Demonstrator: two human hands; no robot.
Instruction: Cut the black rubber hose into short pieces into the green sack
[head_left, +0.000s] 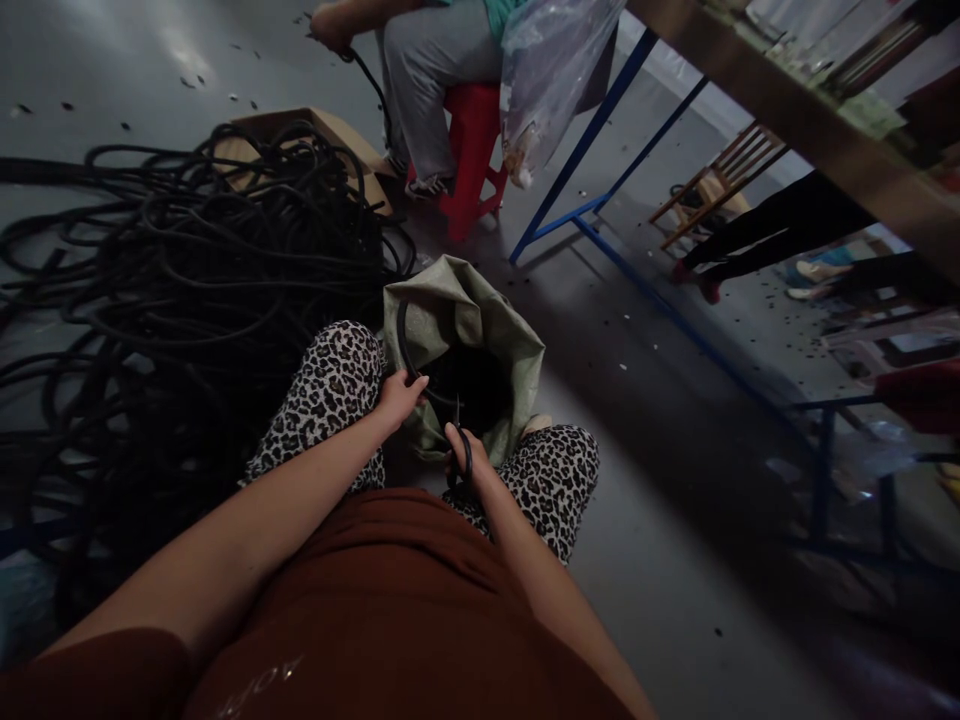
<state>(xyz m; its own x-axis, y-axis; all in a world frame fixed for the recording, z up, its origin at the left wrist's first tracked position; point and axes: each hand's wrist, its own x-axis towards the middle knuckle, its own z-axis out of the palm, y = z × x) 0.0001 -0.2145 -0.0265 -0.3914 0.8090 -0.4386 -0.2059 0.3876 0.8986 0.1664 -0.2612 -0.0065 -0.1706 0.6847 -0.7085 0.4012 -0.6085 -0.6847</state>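
The left hand (pixel 403 397) is closed in a pinch on a black cord (pixel 403 335), which bends down inside the mouth of a green-grey sack (pixel 521 365) standing between the knees; the right hand (pixel 472 458) is wrapped around the handles of black scissors (pixel 466 455), their blades pointing up toward the cord. How wide the blades stand is too small to tell. The step in hand looks like snipping the cord over the sack; done well, it would call for a firm pinch just beside the blades, the left fingertips clear of their line, the cord square across them, and the sack's loose rim kept out of the bite. To the left, a tangled heap of cord (pixel 292 270) spreads over the floor and against a cardboard box (pixel 334 130); its loops could snag when drawn. Ahead, a seated person (pixel 431 70) on a red stool (pixel 472 150), a hanging plastic bag (pixel 555 70) and the blue leg (pixel 589 135) of a surface (pixel 750 75) limit the space beyond the sack.
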